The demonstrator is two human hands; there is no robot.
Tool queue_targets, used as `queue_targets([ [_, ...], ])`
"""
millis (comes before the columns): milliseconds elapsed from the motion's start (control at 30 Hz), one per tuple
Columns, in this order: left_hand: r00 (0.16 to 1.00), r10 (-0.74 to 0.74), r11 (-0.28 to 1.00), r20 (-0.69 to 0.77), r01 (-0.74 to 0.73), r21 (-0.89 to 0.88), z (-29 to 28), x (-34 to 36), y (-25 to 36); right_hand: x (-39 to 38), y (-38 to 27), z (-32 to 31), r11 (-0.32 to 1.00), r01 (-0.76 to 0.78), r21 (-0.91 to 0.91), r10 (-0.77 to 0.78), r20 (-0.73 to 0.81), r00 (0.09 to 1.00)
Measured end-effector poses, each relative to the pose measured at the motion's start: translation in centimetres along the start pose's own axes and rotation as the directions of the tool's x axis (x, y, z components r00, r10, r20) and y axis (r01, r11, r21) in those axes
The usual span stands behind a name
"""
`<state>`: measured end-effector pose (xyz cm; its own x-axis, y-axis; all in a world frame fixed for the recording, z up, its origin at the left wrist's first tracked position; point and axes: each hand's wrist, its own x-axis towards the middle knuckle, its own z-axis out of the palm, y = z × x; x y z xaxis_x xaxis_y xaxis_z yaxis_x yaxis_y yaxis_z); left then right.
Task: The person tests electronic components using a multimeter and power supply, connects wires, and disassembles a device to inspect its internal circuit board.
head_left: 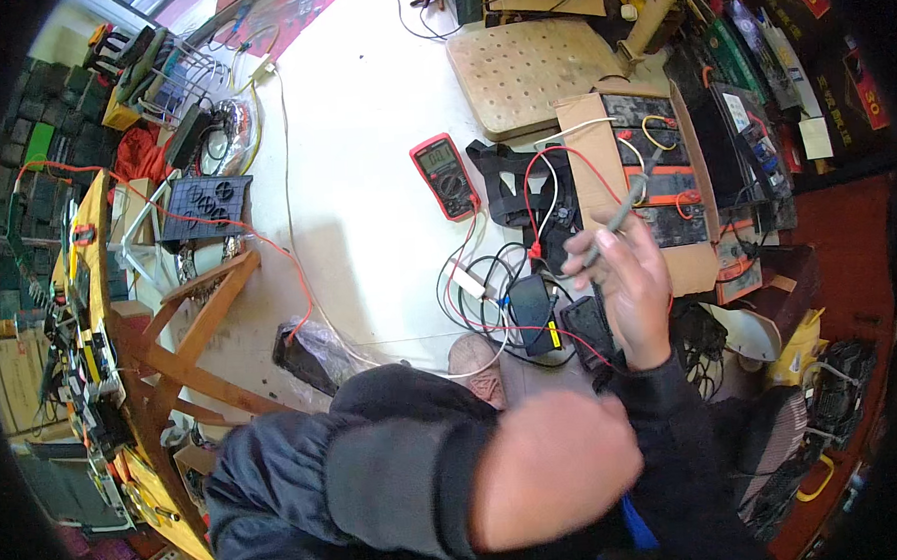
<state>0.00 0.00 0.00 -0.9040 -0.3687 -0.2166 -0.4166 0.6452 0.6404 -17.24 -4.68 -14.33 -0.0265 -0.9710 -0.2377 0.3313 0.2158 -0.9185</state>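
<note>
My right hand (631, 297) holds a slim grey rod-like thing (623, 212) between thumb and fingers; its exact kind does not show. The rod slants up over an opened cardboard box (588, 154) of dark battery-like blocks (655, 189) with an orange band and short wires. Close to my body, my left hand (557, 465) is smeared by motion, and its fingers cannot be made out. A red-rimmed multimeter (446, 175) with a lit display lies on the pale floor. Beside it are black straps (509, 182). Below the right hand sit a black power adapter (535, 314) and tangled cables.
A wooden trestle (195, 321) and a cluttered bench (94, 295) stand at left. At the top, a perforated tan stool seat (534, 71) adjoins the box. A red lead (292, 252) and a white cable (286, 167) cross the floor. Crowded shelves (760, 76) line the right.
</note>
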Motion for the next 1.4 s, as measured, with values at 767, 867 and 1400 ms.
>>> queue_targets([
  [767, 0.756, -0.296, 0.951, -0.584, 0.178, -0.251, 0.9, 3.8, -7.3, 9.7, 7.3, -2.0, 0.936, -0.301, -0.185, 0.338, 0.22, 0.915],
  [867, 0.764, -0.28, 0.95, -0.582, 0.133, -0.283, 0.7, 3.8, -7.3, 15.6, 15.1, 1.4, 0.866, -0.282, -0.414, 0.375, 0.165, 0.912],
  [1400, 0.781, -0.366, 0.91, -0.506, 0.188, -0.369, -0.5, 2.8, -10.7, 24.5, 26.3, 6.8, 0.539, -0.178, -0.823, 0.283, -0.022, 0.959],
])
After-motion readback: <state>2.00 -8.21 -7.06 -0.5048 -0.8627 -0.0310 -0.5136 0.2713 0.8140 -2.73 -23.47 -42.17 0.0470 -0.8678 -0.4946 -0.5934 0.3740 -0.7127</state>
